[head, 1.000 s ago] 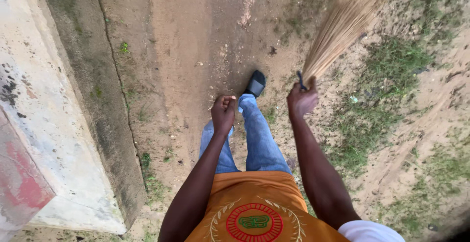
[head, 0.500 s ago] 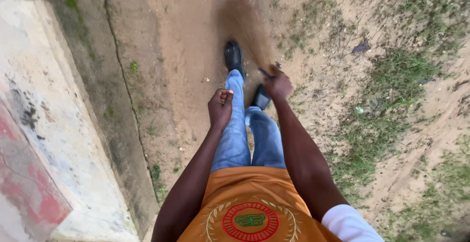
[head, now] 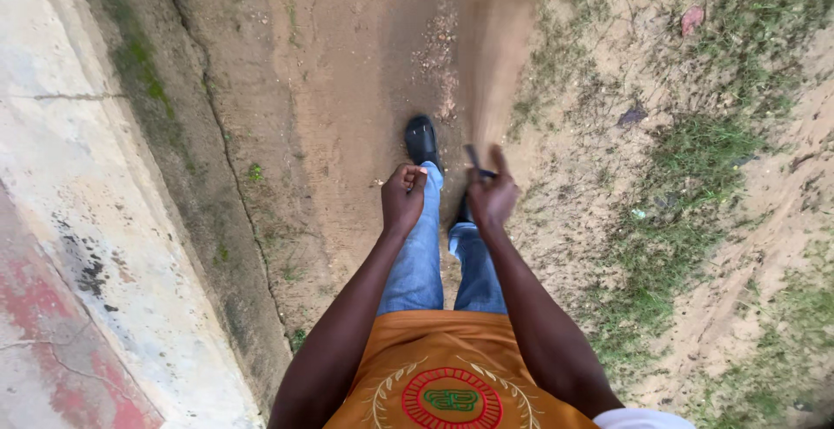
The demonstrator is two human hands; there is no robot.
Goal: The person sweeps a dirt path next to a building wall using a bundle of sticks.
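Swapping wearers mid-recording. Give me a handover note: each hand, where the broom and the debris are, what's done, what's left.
Right hand: closed on the handle end of the broom, whose bristles are a motion blur stretching ahead over the dirt path.
Left hand: loose fist, holds nothing, above the left thigh.
Things: pebbles and grit lie just left of the bristles; a reddish leaf and a dark scrap sit on the grassy side, right.
Done: cannot tell from the ground how much has been swept.
Left: grit ahead, scraps on the right.
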